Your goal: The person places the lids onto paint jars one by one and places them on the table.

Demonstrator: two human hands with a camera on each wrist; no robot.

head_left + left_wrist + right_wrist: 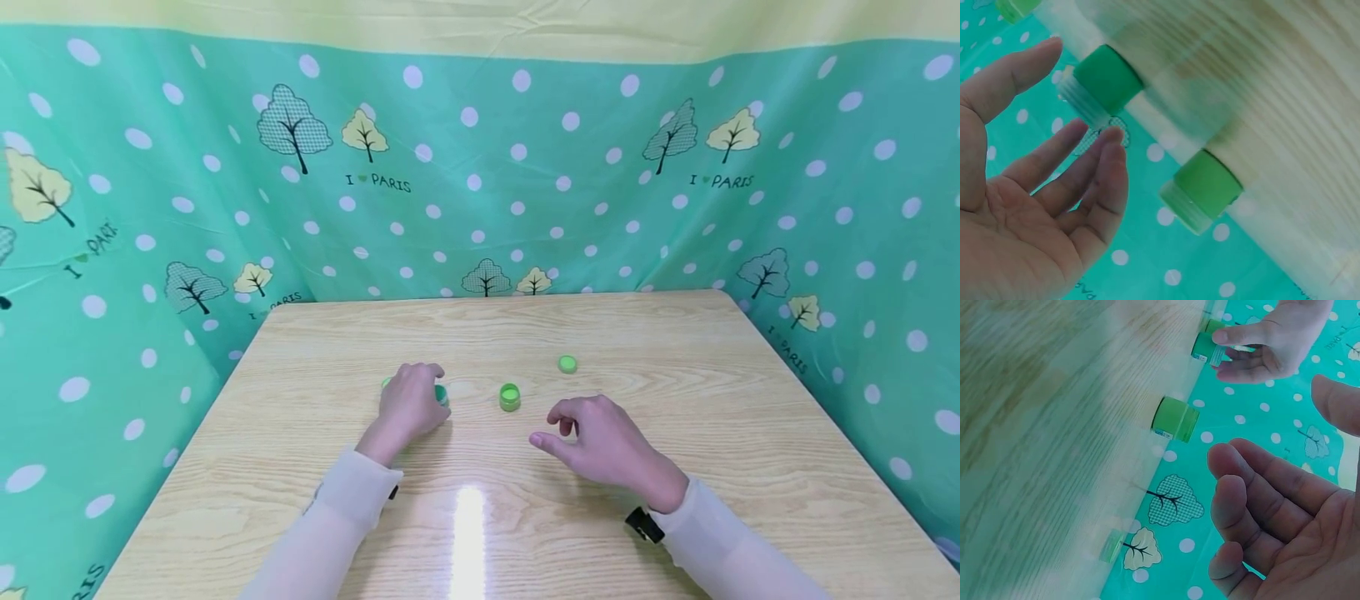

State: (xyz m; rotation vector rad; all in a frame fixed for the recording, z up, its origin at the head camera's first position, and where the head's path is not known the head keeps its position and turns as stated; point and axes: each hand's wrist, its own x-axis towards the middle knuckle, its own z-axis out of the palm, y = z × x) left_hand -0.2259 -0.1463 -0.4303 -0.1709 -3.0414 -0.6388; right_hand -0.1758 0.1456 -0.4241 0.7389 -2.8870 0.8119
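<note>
On the wooden counter (675, 350), at the left hand's side of the group: a dark green jar (1109, 78), upright, with a clear ribbed neck on top. Left hand (410, 402) right at the jar, thumb parted from loosely bent fingers, with the jar in line with the gap between; cannot tell about contact. Right hand (600, 442) holding nothing, thumb and fingers likewise parted, near a light green jar (510, 397) without touching. Farther back, to the right of both jars, a flat light green cap (567, 364). To the left of the dark green jar, another light green piece (1017, 9), too hidden to tell jar from cap.

Probably, for now, a grasp on the dark green jar. Bring thumb and fingertips in evenly from opposite sides, aiming for the solid coloured body rather than the clear neck, to avoid tipping. Squeeze lightly: smooth-looking, so likely prone to spinning under a one-sided push. Mind the knuckles beside the light green piece, probably easy to knock. In case of lifting, go straight up before any sideways travel, clear of the light green jar. For steadying, use the right hand low on the body.
</note>
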